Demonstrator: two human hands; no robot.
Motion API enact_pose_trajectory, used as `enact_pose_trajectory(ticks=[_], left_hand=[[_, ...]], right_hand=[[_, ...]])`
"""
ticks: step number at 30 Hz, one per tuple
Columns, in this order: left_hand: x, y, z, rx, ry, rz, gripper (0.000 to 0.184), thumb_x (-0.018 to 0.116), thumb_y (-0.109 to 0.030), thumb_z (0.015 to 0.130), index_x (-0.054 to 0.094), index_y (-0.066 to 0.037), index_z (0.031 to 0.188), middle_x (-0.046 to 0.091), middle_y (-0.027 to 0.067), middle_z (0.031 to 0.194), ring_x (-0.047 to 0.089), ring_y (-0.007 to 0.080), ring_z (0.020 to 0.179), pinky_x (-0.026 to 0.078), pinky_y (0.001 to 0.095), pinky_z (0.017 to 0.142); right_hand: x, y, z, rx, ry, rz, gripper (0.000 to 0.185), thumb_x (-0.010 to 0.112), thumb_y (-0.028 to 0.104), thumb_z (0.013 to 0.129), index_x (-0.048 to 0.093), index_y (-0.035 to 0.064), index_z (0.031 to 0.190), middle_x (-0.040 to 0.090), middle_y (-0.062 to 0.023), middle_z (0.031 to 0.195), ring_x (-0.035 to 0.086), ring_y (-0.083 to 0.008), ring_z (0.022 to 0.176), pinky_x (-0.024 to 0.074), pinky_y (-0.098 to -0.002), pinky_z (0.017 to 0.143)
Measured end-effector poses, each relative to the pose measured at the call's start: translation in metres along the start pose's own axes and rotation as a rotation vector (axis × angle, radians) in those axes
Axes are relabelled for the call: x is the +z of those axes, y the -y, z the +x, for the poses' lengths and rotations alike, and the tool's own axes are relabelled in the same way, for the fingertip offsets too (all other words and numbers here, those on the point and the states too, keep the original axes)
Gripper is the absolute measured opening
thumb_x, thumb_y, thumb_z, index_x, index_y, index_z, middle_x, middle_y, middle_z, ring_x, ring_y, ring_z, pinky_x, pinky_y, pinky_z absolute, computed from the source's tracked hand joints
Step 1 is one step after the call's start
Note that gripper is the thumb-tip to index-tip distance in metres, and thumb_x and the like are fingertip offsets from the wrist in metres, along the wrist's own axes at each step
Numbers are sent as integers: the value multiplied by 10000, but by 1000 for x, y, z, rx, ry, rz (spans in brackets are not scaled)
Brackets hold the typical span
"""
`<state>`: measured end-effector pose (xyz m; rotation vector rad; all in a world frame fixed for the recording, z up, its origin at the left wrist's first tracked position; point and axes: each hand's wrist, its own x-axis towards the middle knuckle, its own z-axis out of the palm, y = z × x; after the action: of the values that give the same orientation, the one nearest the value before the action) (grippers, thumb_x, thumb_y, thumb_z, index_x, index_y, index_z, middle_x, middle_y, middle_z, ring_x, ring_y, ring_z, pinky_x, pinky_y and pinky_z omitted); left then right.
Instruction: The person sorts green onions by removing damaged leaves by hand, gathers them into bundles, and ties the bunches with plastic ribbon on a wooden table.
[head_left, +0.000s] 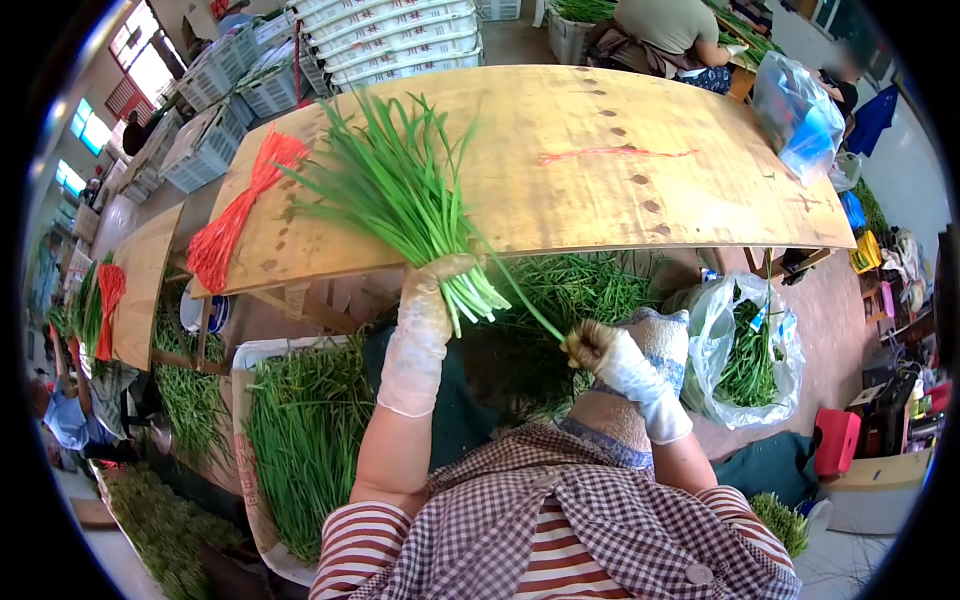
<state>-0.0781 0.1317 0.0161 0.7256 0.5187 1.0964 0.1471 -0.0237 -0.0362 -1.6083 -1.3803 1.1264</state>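
My left hand (440, 285), in a pale glove, is wrapped round the lower stems of a bunch of garlic chives (405, 185). The bunch tilts up and left over the table's near edge, its white stem ends poking out below my fist. My right hand (600, 350), gloved too with stained fingers, pinches the end of a single long chive stalk (525, 298) that stretches up toward the bunch. On the wooden table (520, 120), left of the bunch, lies a bundle of red ties (245, 210). A few red strands (615, 152) lie farther right.
A white crate (240, 400) of chives (305, 430) stands at my left. Loose greens (575, 290) lie under the table's near edge. A clear plastic bag (790, 350) of greens sits at right. Stacked white crates (390, 35) rise behind the table; other people work nearby.
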Motion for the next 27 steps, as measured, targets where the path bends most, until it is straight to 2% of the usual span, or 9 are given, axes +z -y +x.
enact_pose_trajectory(ticks=[2, 6, 8, 10, 12, 15, 18, 23, 27], left_hand=[[11, -10, -6, 40, -5, -13, 460, 638, 47, 734, 529, 15, 1180, 619, 115, 997, 644, 192, 782, 568, 304, 706], [16, -7, 0, 59, -24, 0, 409, 658, 13, 770, 548, -3, 1163, 635, 96, 948, 644, 177, 733, 568, 290, 650], [28, -1, 1, 21, -134, 44, 346, 682, 16, 760, 576, -3, 1089, 641, 76, 839, 636, 175, 669, 557, 276, 609], [38, 12, 7, 74, -171, 81, 321, 696, 22, 750, 586, -5, 1050, 637, 63, 797, 630, 173, 645, 548, 273, 592], [42, 22, 9, 52, -199, 167, 278, 712, 22, 746, 594, -15, 995, 637, 60, 785, 618, 159, 641, 521, 264, 571], [55, 32, 5, -6, -308, 235, 257, 712, 28, 758, 603, -17, 986, 640, 63, 805, 611, 152, 655, 509, 268, 570], [58, 35, 7, -43, -336, 294, 254, 708, 35, 764, 602, -13, 990, 637, 65, 803, 614, 161, 665, 513, 279, 578], [52, 35, 9, -129, -191, 189, 213, 686, 29, 780, 592, 9, 970, 635, 85, 800, 621, 199, 670, 518, 303, 587], [45, 31, 16, -263, -77, -76, 252, 641, -25, 814, 577, -11, 1057, 614, 67, 764, 615, 201, 657, 522, 303, 604]], right_hand=[[-5, -31, 1, 122, 254, -1192, 187, 637, 190, 874, 656, 7, 913, 683, -121, 769, 678, -220, 628, 533, -326, 599], [-2, 11, 2, -161, -197, -552, 258, 657, 204, 853, 670, 31, 1043, 692, -127, 922, 678, -289, 848, 536, -346, 739], [9, 49, 13, -382, -324, -216, 227, 660, 147, 858, 671, 39, 1057, 683, -103, 994, 654, -270, 937, 524, -330, 790], [17, 76, 17, -436, -330, 146, 207, 659, 89, 858, 672, 43, 1059, 677, -99, 1012, 647, -217, 928, 521, -313, 799], [22, 98, 18, -567, -475, -21, 203, 694, 115, 828, 685, 67, 1025, 679, -90, 978, 656, -190, 864, 530, -291, 753], [31, 118, 12, -499, -531, -462, 351, 755, 301, 735, 675, 96, 1008, 656, -92, 894, 649, -284, 754, 526, -347, 651], [38, 104, 21, -392, -430, -451, 354, 751, 189, 749, 645, 52, 1057, 657, -120, 938, 657, -283, 780, 532, -354, 672], [36, 104, 24, -451, -473, -645, 274, 710, 135, 775, 649, 60, 1031, 643, -121, 911, 641, -294, 781, 521, -367, 657], [29, 107, 26, -871, -514, -670, 183, 672, 117, 799, 625, 73, 970, 624, -72, 860, 614, -267, 820, 488, -397, 700]])
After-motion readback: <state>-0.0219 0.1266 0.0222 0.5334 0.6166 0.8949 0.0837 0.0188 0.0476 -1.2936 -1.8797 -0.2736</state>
